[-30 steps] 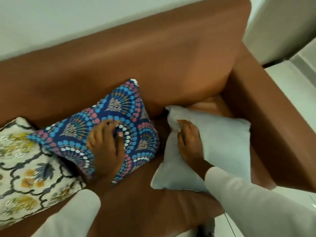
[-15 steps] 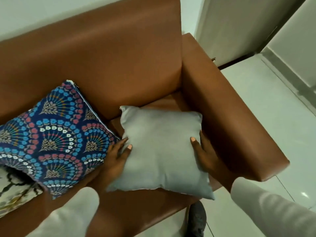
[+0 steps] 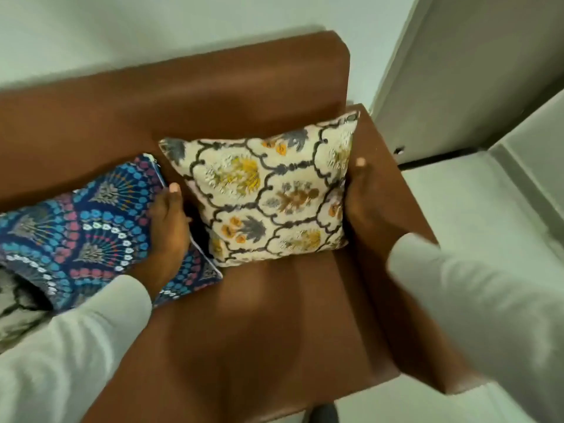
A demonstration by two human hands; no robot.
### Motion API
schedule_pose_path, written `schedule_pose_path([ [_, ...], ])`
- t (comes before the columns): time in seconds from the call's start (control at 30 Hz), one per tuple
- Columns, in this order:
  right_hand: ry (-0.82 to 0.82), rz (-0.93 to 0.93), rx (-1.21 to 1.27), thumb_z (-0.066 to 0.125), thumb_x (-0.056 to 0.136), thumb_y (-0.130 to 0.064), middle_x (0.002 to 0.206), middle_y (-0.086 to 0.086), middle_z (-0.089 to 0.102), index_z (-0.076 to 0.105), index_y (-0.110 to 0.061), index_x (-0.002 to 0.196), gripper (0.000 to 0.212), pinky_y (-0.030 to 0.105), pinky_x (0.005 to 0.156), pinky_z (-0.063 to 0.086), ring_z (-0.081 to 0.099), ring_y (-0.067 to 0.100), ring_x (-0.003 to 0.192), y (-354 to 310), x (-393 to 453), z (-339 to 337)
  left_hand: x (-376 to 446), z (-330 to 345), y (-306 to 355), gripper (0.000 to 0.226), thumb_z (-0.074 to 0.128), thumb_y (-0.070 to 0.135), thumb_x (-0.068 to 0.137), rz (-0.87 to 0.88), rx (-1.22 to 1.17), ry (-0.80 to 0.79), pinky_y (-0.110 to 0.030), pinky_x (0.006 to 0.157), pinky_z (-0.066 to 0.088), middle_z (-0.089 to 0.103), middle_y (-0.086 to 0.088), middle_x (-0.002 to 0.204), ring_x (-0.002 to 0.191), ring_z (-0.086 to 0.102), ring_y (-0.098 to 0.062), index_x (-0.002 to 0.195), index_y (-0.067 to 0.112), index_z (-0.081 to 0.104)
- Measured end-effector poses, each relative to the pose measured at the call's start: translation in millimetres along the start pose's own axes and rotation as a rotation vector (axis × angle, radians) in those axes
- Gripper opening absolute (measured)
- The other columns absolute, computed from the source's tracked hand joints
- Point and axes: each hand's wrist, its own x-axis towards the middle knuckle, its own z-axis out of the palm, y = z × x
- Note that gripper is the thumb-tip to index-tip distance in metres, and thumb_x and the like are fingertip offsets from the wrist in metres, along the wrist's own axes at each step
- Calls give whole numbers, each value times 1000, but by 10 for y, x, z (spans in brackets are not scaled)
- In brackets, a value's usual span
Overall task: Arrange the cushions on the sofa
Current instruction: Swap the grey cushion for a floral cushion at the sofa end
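A cream cushion (image 3: 268, 196) with yellow flowers and dark lattice lines stands tilted against the backrest at the right end of the brown sofa (image 3: 274, 315). My left hand (image 3: 169, 221) is against its left edge, lying over a blue fan-patterned cushion (image 3: 85, 227). My right hand (image 3: 363, 203) presses its right edge, beside the armrest (image 3: 384, 166). The cushion is gripped between both hands. The blue cushion leans on the backrest just left of it, their edges touching.
Part of another cream and black patterned cushion (image 3: 18, 312) shows at the lower left, under the blue one. Pale floor (image 3: 473, 215) lies right of the sofa, with a door or panel (image 3: 457, 71) behind. A dark shoe tip (image 3: 322, 415) sits at the sofa's front edge.
The plain grey face held between my hands half a second ago no longer shows; the floral cushion face stands there now, more upright against the backrest. The view has shifted right.
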Motion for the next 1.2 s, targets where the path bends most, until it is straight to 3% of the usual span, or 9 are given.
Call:
schedule_pose_path([
  [0.07, 91, -389, -397, 33, 118, -41, 175, 34, 33, 40, -5, 168, 63, 76, 122, 40, 40, 57, 157, 138, -284, 305, -57, 143, -178, 61, 47, 44, 116, 542, 439, 180, -44, 124, 41, 37, -17, 173, 157, 43, -38, 168, 15, 39],
  [0.17, -119, -658, -530, 22, 114, -65, 186, 4, -17, 6, -38, 177, 70, 78, 128, 6, -5, 51, 171, 298, -492, 798, -32, 452, -265, 65, 36, 53, 118, 1050, 962, -44, -68, 136, 16, 13, -4, 190, 175, 14, -36, 178, 33, 22],
  [0.27, -135, -549, -487, 38, 104, -83, 185, -4, -22, -9, -48, 174, 92, 83, 127, 7, -13, 49, 170, 409, -207, 948, 263, 602, -124, 86, 29, 84, 105, 877, 1096, -142, -83, 131, 5, -3, 6, 191, 177, -3, -33, 178, 47, 2],
  [0.37, -91, -185, -192, 66, 78, -98, 184, 9, 9, -8, -42, 174, 134, 69, 130, 25, 16, 46, 167, 480, 109, 869, 547, 555, 61, 120, 46, 107, 78, 632, 933, -43, -81, 126, 20, 12, 1, 188, 174, 10, -39, 175, 45, 10],
  [0.5, -186, -106, 145, 91, 65, -84, 165, 3, 54, 33, -20, 170, 136, 57, 127, 45, 52, 28, 155, 495, 307, 676, 489, 517, 160, 132, 53, 112, 64, 613, 883, -39, -70, 114, 46, 44, -12, 155, 149, 40, -46, 164, 28, 33],
  [0.63, -96, -333, -11, 68, 91, -84, 149, -3, 69, 48, -35, 159, 87, 57, 113, 56, 68, 24, 138, 169, 401, 503, 173, 479, 75, 128, 64, 105, 67, 550, 706, 90, -65, 121, 36, 42, -17, 152, 149, 35, -44, 160, 21, 35],
  [0.77, -32, -574, -275, 34, 110, -76, 144, 3, 70, 49, -31, 161, 70, 51, 104, 57, 68, 28, 128, -250, 347, 540, -56, 366, -262, 130, 58, 109, 65, 332, 559, 124, -67, 125, 31, 33, -10, 156, 152, 27, -42, 161, 26, 27],
  [0.93, 57, -818, -402, 36, 117, -53, 111, 13, 74, 61, -25, 142, 45, 42, 75, 46, 69, 38, 97, -503, 179, 955, -99, 266, -715, 128, 49, 111, 67, 171, 452, 135, -74, 122, 34, 28, -4, 159, 153, 19, -34, 164, 31, 21],
  [1.2, 95, -683, -668, 17, 115, -61, 139, 18, 65, 51, -13, 160, 74, 51, 99, 42, 62, 41, 118, -413, 183, 1066, -49, 44, -796, 107, 48, 90, 91, 187, 570, -93, -70, 119, 39, 27, -6, 170, 163, 20, -36, 174, 29, 17],
])
